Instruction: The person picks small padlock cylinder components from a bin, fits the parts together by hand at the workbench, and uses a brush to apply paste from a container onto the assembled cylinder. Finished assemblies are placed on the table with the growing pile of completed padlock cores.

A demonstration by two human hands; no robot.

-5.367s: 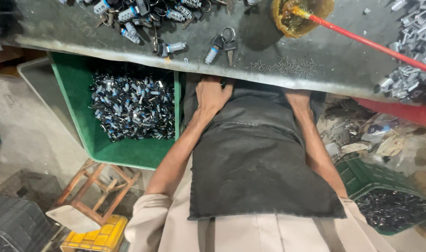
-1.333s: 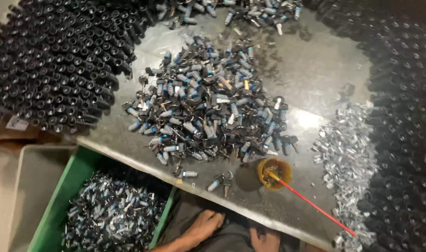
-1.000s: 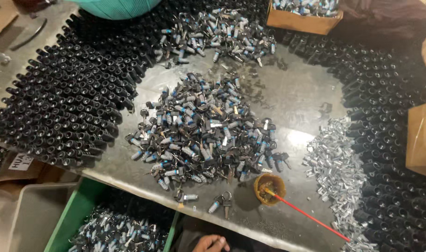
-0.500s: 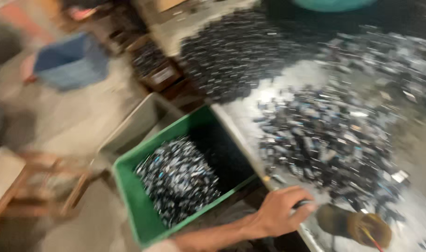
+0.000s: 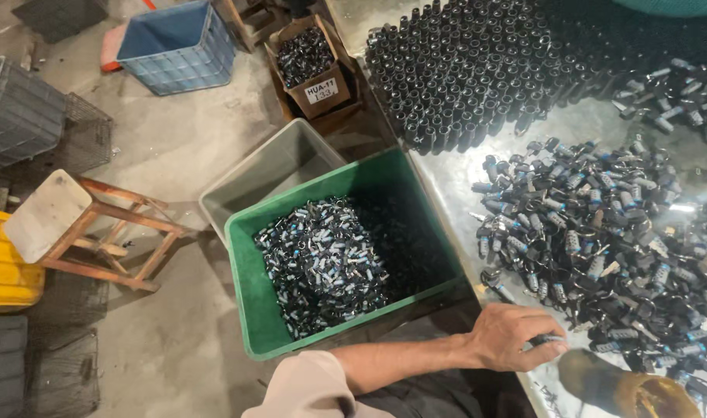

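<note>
My left hand (image 5: 514,337) rests at the near edge of the metal table (image 5: 454,174), its fingers closed on a small dark cylindrical part (image 5: 548,339). Just right of it spreads a heap of small black, blue-banded metal parts with keys (image 5: 609,240). Left of the table, below its edge, a green plastic bin (image 5: 249,271) holds a mound of the same parts. My beige sleeve (image 5: 307,387) shows at the bottom. My right hand is out of view.
Rows of upright black cylinders (image 5: 477,70) fill the far table. A brown bowl (image 5: 632,393) sits at the bottom right. On the floor are a grey tub (image 5: 272,166), a cardboard box of parts (image 5: 311,66), a blue crate (image 5: 175,46), a wooden stool (image 5: 67,224) and a yellow crate (image 5: 5,263).
The view has swung from the tabletop leftward over the green bin and floor. My left hand has come up from my lap to the table edge and closed on a small part.
</note>
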